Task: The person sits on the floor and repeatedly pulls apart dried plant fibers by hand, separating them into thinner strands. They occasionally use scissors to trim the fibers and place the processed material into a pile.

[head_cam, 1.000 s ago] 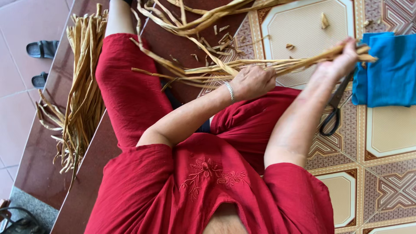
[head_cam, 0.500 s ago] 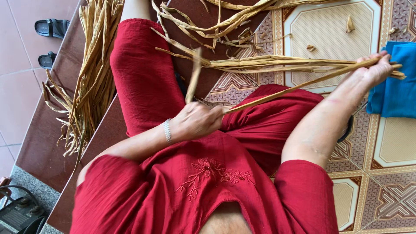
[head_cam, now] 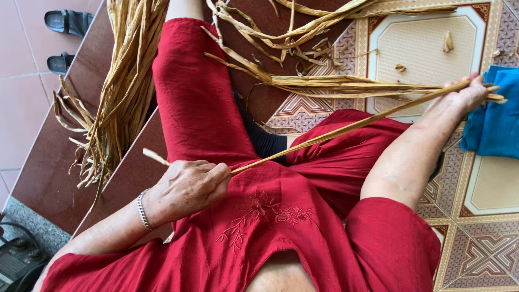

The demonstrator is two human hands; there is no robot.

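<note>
One long dry straw-coloured leaf strip (head_cam: 346, 128) stretches taut across my lap, over my red clothes. My left hand (head_cam: 186, 186) is closed on its near end by my waist, and a short tip sticks out past the fist. My right hand (head_cam: 459, 97) grips the far end of the strip, together with the ends of a bundle of dry leaves (head_cam: 346, 85) lying on the floor. A silver bracelet (head_cam: 142, 210) circles my left wrist.
A big heap of dry strips (head_cam: 121, 81) hangs over the dark red step on the left. More leaves (head_cam: 303, 27) lie ahead on the patterned tiles. A blue cloth (head_cam: 494, 119) sits at the right edge. Black sandals (head_cam: 65, 38) stand on the lower floor.
My left hand has drawn back along the strip toward my waist, pulling one strip out straight from the bundle. My right hand has stayed on the bundle's ends.
</note>
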